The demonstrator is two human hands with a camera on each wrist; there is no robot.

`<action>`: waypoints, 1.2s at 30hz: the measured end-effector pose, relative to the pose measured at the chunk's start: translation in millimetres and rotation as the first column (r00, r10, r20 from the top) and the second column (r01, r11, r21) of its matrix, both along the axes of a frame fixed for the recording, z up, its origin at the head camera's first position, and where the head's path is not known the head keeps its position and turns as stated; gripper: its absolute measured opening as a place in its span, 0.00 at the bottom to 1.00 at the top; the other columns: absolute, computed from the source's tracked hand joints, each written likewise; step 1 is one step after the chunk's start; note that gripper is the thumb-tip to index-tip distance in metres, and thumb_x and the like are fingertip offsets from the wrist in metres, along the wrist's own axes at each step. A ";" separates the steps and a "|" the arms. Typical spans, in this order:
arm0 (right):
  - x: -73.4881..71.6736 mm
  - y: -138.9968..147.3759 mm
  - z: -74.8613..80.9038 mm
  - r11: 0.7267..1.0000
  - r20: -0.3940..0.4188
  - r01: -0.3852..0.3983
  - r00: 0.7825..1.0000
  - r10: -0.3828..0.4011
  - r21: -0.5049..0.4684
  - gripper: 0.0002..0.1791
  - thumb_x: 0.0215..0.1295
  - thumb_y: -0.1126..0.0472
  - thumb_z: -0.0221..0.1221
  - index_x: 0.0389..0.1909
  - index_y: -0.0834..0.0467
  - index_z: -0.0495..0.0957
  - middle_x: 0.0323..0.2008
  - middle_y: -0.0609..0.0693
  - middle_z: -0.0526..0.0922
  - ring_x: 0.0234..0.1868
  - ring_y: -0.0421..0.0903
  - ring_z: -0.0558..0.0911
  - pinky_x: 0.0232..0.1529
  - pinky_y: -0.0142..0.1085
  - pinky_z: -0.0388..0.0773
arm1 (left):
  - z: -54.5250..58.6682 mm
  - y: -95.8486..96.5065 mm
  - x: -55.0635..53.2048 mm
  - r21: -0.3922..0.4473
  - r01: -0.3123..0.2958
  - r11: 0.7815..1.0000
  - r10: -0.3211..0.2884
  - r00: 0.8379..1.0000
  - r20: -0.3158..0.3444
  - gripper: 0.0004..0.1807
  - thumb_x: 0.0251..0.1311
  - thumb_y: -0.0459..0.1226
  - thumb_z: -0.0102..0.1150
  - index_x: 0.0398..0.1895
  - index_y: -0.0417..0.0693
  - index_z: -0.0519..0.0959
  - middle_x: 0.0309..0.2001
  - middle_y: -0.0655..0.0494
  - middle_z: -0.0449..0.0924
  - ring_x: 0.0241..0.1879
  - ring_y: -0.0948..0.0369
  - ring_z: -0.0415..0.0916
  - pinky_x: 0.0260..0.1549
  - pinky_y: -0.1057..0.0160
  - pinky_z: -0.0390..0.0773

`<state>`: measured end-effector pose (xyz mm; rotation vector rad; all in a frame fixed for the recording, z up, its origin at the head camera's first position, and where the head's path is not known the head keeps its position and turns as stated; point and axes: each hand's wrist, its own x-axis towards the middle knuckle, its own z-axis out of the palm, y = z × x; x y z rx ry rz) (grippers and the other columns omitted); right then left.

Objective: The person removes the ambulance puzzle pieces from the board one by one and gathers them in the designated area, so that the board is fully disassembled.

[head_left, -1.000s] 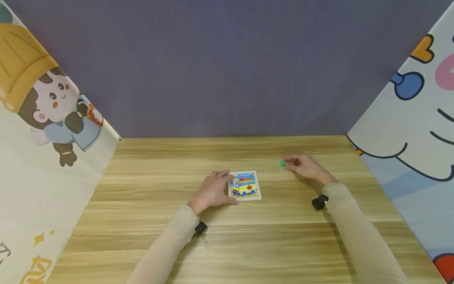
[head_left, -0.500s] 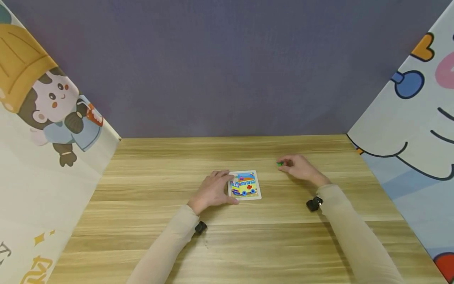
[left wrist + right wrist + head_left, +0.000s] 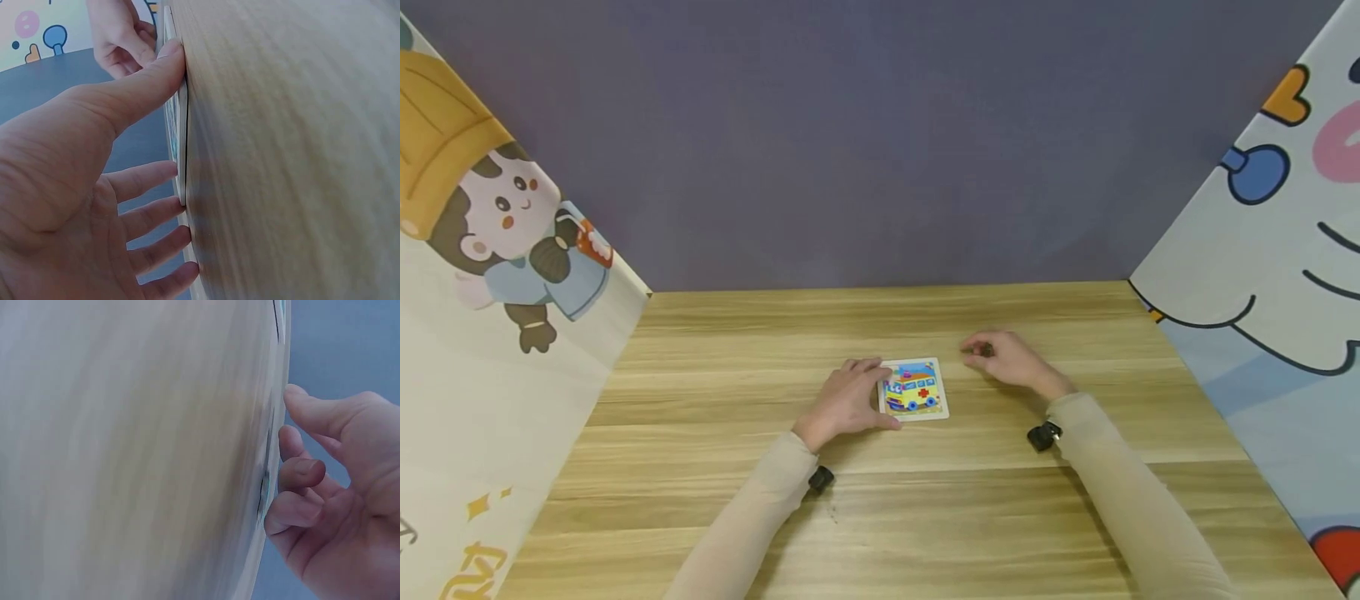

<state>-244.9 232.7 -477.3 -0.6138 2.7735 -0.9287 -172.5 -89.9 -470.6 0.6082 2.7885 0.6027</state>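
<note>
A small square puzzle board (image 3: pixel 942 402) with a white rim and a yellow ambulance picture lies flat on the table. My left hand (image 3: pixel 848 402) rests at its left side, thumb along the near edge and forefinger near the far left corner. In the left wrist view, the straight, spread fingers of the left hand (image 3: pixel 62 169) touch the board's edge (image 3: pixel 182 144). Right of the board, my right hand (image 3: pixel 1011 358) is low over the table, fingers curled around a small puzzle piece (image 3: pixel 987 350). The piece (image 3: pixel 265 490) shows only a thin edge beside the curled fingers in the right wrist view.
The wood-grain table (image 3: pixel 880 517) reaches back to a plain blue-grey panel (image 3: pixel 887 167). Printed cartoon panels stand at left (image 3: pixel 580 333) and right (image 3: pixel 1262 275). Dark wrist cameras hang under the left cuff (image 3: pixel 822 478) and the right cuff (image 3: pixel 1045 436).
My right hand has moved left towards the board; the puzzle piece, green and plain to see before, now looks dark and mostly covered by the fingers. The left hand keeps its place.
</note>
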 end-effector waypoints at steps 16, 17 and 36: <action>5.3 -42.2 0.2 0.996 0.042 -0.068 0.997 0.070 -0.051 0.17 0.75 0.55 0.66 0.58 0.58 0.86 0.38 0.47 0.85 0.31 0.41 0.75 0.34 0.34 0.73 | 2.3 -2.1 -2.0 -0.011 0.001 1.000 -0.001 1.000 0.000 0.51 0.52 0.62 0.79 0.77 0.51 0.73 0.82 0.45 0.63 0.80 0.42 0.61 0.78 0.36 0.64; 5.6 -44.4 0.1 0.996 0.045 -0.075 0.996 0.077 -0.050 0.16 0.76 0.55 0.65 0.58 0.58 0.85 0.38 0.47 0.85 0.32 0.41 0.76 0.35 0.34 0.73 | 2.5 -2.1 -2.1 -0.010 0.001 1.000 -0.001 1.000 0.002 0.51 0.52 0.62 0.79 0.77 0.51 0.73 0.82 0.45 0.63 0.80 0.42 0.61 0.78 0.36 0.64; 10.4 -78.0 -2.6 0.987 0.037 -0.154 0.987 0.156 -0.049 0.14 0.73 0.56 0.67 0.57 0.54 0.87 0.38 0.44 0.87 0.36 0.39 0.81 0.41 0.36 0.81 | 2.5 -0.5 -1.2 -0.018 0.033 0.999 -0.033 0.999 0.012 0.50 0.56 0.62 0.76 0.79 0.52 0.70 0.82 0.44 0.61 0.79 0.41 0.60 0.78 0.35 0.64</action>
